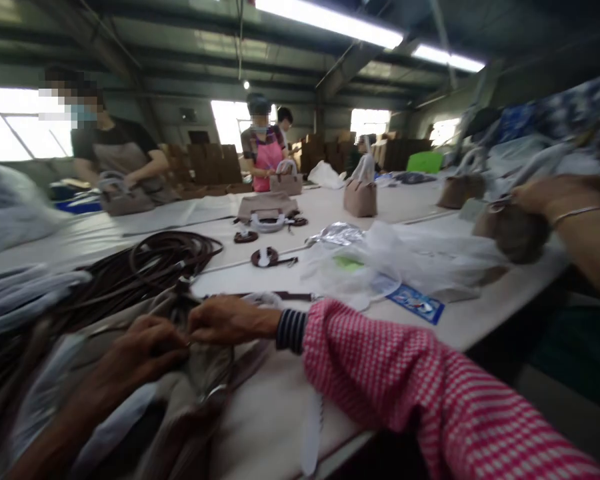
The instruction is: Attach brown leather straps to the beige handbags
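A taupe handbag (170,400) lies at the table's near left edge, partly blurred. My left hand (140,353) rests over it, fingers pinched at the bag's upper edge. Coming in from the right in a red-and-white checked sleeve (380,360), my right hand (225,320) grips the same edge close to the left fingertips. What exactly the fingertips pinch is hidden. Clear plastic and a white-wrapped handle (115,423) show at the bag's side. Behind the hands, a coil of dark brown straps (160,263) is heaped on the table.
Small rolled straps (265,257), a flat-lying handbag (265,208) and an upright handbag (361,195) stand across the white table (220,267). Plastic wrapping (410,257) and a blue packet (415,303) lie right. A co-worker's arm (575,213) reaches in there; other people work opposite.
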`<state>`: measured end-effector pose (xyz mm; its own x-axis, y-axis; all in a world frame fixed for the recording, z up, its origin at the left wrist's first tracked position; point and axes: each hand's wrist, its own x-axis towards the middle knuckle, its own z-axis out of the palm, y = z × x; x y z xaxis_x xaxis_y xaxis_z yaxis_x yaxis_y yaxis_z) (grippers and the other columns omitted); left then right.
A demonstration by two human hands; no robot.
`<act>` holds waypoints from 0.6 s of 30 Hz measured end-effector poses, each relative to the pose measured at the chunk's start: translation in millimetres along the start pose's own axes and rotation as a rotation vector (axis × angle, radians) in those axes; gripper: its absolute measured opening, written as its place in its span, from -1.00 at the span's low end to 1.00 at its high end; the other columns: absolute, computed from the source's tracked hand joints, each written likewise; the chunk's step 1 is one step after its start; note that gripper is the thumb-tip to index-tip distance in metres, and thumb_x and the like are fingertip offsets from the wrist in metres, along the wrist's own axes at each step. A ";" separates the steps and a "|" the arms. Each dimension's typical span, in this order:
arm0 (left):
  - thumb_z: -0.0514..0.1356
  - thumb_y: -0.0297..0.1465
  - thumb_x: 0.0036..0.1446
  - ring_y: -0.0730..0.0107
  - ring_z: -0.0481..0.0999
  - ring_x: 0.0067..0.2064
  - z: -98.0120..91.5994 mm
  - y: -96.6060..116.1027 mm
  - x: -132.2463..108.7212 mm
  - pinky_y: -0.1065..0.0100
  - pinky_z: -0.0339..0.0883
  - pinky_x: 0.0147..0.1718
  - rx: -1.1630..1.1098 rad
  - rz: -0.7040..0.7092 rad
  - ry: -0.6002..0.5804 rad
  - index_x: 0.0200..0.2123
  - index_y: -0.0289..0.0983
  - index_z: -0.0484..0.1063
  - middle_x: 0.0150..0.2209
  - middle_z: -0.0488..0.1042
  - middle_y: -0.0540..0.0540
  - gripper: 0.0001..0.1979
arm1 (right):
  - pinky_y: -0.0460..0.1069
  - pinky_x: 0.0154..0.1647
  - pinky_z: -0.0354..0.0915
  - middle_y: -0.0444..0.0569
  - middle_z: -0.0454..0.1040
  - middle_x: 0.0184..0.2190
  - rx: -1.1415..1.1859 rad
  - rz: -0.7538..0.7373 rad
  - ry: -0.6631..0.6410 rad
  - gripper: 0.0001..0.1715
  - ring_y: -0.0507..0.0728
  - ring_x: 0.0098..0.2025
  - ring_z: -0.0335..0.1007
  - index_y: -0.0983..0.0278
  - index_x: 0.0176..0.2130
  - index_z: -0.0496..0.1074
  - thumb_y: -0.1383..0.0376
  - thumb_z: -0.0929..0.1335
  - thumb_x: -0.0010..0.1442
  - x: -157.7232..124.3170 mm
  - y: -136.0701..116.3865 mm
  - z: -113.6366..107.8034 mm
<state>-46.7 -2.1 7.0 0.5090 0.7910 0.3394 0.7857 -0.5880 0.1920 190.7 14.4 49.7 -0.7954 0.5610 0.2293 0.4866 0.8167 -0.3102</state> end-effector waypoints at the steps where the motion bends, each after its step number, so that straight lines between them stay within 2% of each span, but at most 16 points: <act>1: 0.17 -0.12 0.19 0.15 0.55 -0.13 -3.5 0.8 -7.8 0.24 0.49 -0.15 -0.029 -0.085 -0.019 -0.31 -0.19 0.62 -0.19 0.54 -0.11 -0.69 | -0.15 -0.23 0.31 -0.04 0.66 -0.20 -0.005 -0.014 0.023 -0.82 0.02 -0.22 0.50 0.37 -0.13 0.61 0.34 0.39 0.37 -2.4 -0.2 -15.3; 4: 0.19 -0.11 0.15 0.14 0.52 -0.10 -4.8 7.5 -9.9 0.21 0.48 -0.08 -0.083 -0.129 -0.036 -0.30 -0.24 0.58 -0.18 0.51 -0.16 -0.67 | -0.13 -0.28 0.24 -0.05 0.57 -0.33 0.029 -0.011 0.113 -0.83 -0.01 -0.33 0.40 0.45 -0.23 0.58 0.45 0.35 0.34 -22.6 8.4 -67.7; 6: 0.16 -0.14 0.19 0.16 0.49 -0.11 -4.3 12.4 -5.6 0.22 0.45 -0.09 -0.083 -0.091 -0.026 -0.30 -0.24 0.55 -0.20 0.49 -0.15 -0.69 | -0.15 -0.34 0.22 -0.10 0.52 -0.38 0.091 0.078 0.119 -0.75 -0.05 -0.43 0.36 0.46 -0.23 0.55 0.43 0.28 0.39 -47.9 15.1 -97.5; 8: 0.13 -0.16 0.23 0.17 0.47 -0.12 -5.3 16.2 -3.9 0.24 0.42 -0.11 -0.063 -0.041 -0.013 -0.30 -0.24 0.52 -0.24 0.48 -0.12 -0.71 | -0.16 -0.39 0.20 -0.16 0.48 -0.43 0.108 0.198 0.062 -0.72 -0.07 -0.48 0.34 0.43 -0.26 0.53 0.41 0.26 0.40 -80.6 20.0 -114.2; 10: 0.08 -0.21 0.30 0.21 0.44 -0.13 -7.1 17.9 -5.6 0.27 0.36 -0.11 -0.034 0.000 -0.010 -0.29 -0.23 0.49 -0.25 0.47 -0.08 -0.73 | -0.14 -0.39 0.19 -0.18 0.45 -0.47 0.067 0.305 -0.035 -0.72 -0.05 -0.49 0.33 0.38 -0.30 0.53 0.39 0.27 0.40 -116.2 23.6 -116.0; 12: 0.04 -0.25 0.34 0.28 0.42 -0.16 -8.7 18.2 -8.5 0.32 0.31 -0.14 -0.006 0.022 -0.026 -0.29 -0.21 0.46 -0.27 0.46 -0.02 -0.74 | -0.11 -0.32 0.21 -0.16 0.47 -0.45 -0.016 0.356 -0.113 -0.74 -0.01 -0.43 0.35 0.33 -0.30 0.54 0.39 0.30 0.40 -150.5 25.6 -106.5; 16: 0.02 -0.23 0.39 0.32 0.41 -0.20 -9.1 18.2 -13.0 0.36 0.26 -0.16 0.009 0.023 -0.072 -0.28 -0.21 0.44 -0.29 0.46 0.01 -0.72 | -0.04 -0.03 0.28 0.00 0.57 -0.13 -0.137 0.314 -0.161 -0.82 0.08 -0.14 0.47 0.27 -0.10 0.56 0.39 0.33 0.42 -201.3 21.1 -78.8; 18: -0.01 -0.22 0.43 0.31 0.42 -0.17 -7.9 18.1 -14.6 0.35 0.28 -0.12 0.042 0.016 -0.059 -0.23 -0.21 0.46 -0.24 0.49 -0.02 -0.69 | -0.03 0.08 0.28 0.04 0.53 0.02 -0.129 0.295 -0.169 -0.74 0.10 0.00 0.47 0.23 0.07 0.52 0.38 0.33 0.44 -214.6 16.7 -68.4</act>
<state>-42.7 -25.7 12.8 0.5408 0.7907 0.2868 0.7906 -0.5942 0.1475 394.3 -83.1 58.5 -0.6572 0.7536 -0.0121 0.7371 0.6393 -0.2190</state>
